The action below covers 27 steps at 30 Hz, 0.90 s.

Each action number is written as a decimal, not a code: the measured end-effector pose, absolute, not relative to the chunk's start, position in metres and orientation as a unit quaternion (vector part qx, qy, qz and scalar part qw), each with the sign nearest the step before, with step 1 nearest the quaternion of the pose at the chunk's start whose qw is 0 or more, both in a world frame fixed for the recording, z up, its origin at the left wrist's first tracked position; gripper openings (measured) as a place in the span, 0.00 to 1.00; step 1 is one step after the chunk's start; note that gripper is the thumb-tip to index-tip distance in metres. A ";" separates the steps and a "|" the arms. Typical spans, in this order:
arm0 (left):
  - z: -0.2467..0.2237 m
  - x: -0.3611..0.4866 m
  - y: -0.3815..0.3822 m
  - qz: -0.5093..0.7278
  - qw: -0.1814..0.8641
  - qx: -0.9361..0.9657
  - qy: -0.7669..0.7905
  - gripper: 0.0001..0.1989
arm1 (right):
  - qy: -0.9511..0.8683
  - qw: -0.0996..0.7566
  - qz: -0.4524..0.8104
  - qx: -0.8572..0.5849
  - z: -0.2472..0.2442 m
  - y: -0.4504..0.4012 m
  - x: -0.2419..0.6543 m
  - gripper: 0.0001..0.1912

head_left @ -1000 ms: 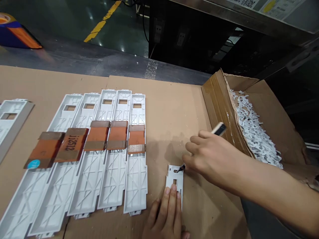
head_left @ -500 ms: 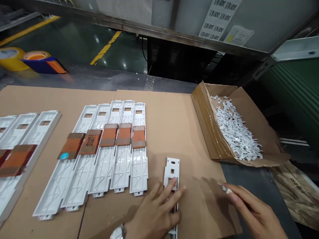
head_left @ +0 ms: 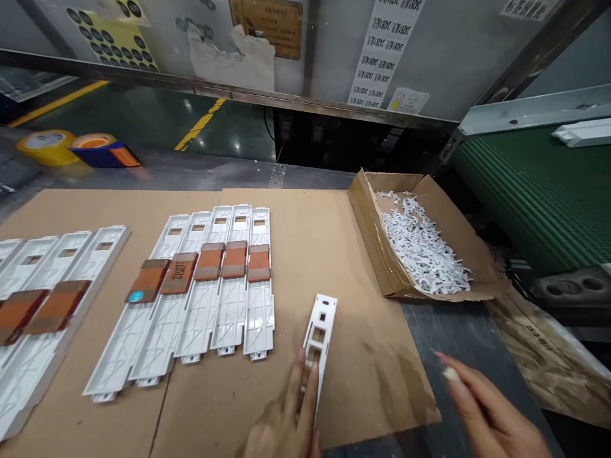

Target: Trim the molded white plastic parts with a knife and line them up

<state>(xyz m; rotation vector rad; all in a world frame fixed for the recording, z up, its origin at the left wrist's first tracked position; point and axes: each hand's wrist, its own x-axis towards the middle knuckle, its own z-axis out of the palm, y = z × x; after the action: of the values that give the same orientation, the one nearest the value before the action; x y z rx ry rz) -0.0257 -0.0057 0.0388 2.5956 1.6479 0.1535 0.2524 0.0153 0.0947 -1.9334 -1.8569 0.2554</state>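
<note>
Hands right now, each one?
Left hand: open, resting on the white plastic panel, not gripping.
Right hand: cannot tell; pale bit touching it, maybe held.

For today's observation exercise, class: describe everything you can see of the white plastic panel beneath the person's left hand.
The white plastic panel is a long, narrow moulded strip with a matte look. A small square hole sits near its far end, with larger rectangular openings below it. It lies on the brown cardboard sheet, angled with its far end leaning right. The left hand rests its fingers across the near part, hiding the near end.
</note>
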 end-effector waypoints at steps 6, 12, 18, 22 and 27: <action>0.021 -0.017 -0.018 0.022 -0.009 0.830 0.557 0.33 | -0.785 0.157 0.136 -0.583 0.064 0.051 0.182 0.14; 0.026 -0.018 0.016 0.082 0.032 0.847 0.524 0.40 | -0.823 0.084 0.045 -0.560 0.056 0.070 0.161 0.15; 0.017 -0.016 0.020 0.070 0.057 0.848 0.523 0.39 | -0.833 0.042 0.017 -0.551 0.051 0.077 0.158 0.17; 0.013 -0.011 0.017 0.072 0.049 0.843 0.531 0.37 | -0.843 0.002 0.019 -0.537 0.047 0.077 0.161 0.15; 0.013 -0.010 0.018 0.070 0.045 0.844 0.531 0.36 | -0.844 -0.020 0.022 -0.535 0.046 0.078 0.162 0.14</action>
<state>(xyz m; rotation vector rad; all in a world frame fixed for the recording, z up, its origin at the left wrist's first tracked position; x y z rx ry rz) -0.0102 0.0178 0.0129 2.5776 1.6211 0.2139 0.1616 0.0778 0.0458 -1.7026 -2.6879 0.0688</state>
